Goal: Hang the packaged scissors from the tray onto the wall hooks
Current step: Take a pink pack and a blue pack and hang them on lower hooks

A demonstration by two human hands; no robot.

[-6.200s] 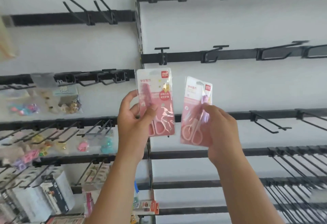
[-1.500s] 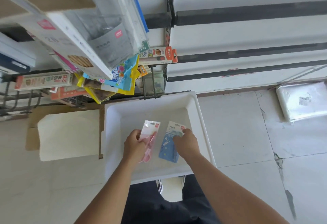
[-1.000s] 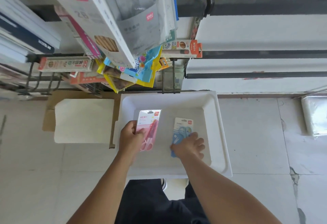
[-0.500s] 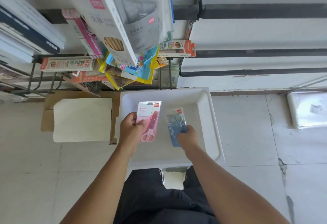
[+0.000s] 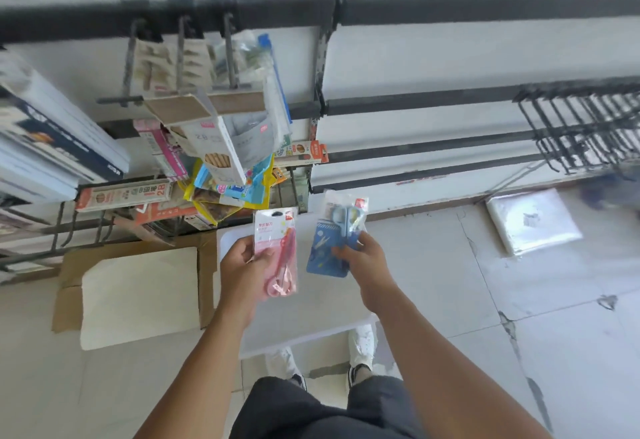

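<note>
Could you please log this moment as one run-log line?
left hand: holds pink pack | right hand: holds blue pack | both above tray

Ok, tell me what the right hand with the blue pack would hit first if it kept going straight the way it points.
Likely the white wall panel low beside the floor, just right of the upright post. The right hand points its blue scissors pack up and forward, with nothing visibly between. Depth is unclear from this single view.
</note>
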